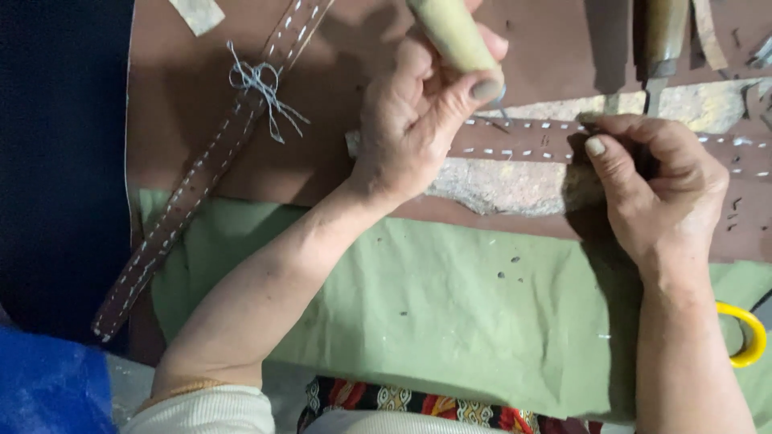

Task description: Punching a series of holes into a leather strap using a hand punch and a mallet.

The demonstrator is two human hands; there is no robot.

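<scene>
While the left hand (414, 120) grips the wooden-handled awl (457, 36) over the stitched leather strap (523, 143) on the stone block (515, 186), right hand (651, 189) fingers pinch it flat; keep the point upright, on the stitch line.

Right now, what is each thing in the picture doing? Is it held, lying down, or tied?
Left hand: closed around the pale wooden tool handle.
Right hand: fingers pressing the stitched brown leather strap onto the rough stone block.
Second long brown stitched strap: lying flat, untouched, grey thread knotted on it.
Green cloth: spread out.
Yellow ring: partly hidden.
</scene>
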